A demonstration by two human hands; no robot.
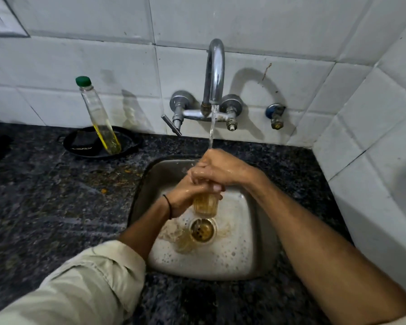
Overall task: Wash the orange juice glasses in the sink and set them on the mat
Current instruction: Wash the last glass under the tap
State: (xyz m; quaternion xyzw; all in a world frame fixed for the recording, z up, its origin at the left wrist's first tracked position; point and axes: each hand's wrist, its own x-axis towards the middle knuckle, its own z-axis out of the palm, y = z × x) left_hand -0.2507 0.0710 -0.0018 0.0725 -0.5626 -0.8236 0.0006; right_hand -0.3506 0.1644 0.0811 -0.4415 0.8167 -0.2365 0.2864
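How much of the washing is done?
Nothing looks finished: no clean glass or mat shows. In hand: both hands, left and right, hold one glass under the tap over the sink. Left: finish rinsing it and set it on the mat.

The glass at the frame's centre shows only its lower part; its rim and upper wall are covered by the left hand and right hand, so its mouth cannot be made out. A second glass lower in the sink is too blurred to judge. At the upper left edge a wall switch plate is cut off.
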